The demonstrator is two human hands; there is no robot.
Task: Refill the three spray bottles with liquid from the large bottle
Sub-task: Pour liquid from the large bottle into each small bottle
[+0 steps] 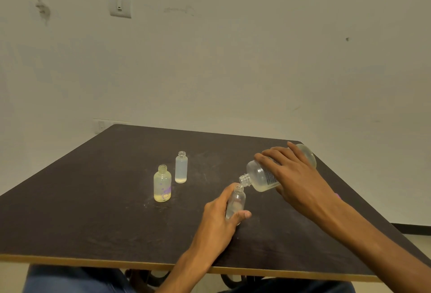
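Your right hand (295, 176) gripped large bottle (263, 176), tipped on side, neck down-left, mouth touching or just above mouth of small clear bottle (236, 201). Your left hand (221, 215) curled around that small bottle, upright on dark table (93, 199). Yellowish bottle (162, 184) and white translucent bottle (181, 168) stood uncapped, left of hands, near each other, little liquid in bottoms

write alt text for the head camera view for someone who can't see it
A person's right hand tips a large bottle so its neck meets the mouth of a small bottle held by the left hand on a dark table. Two more open small bottles stand to the left.
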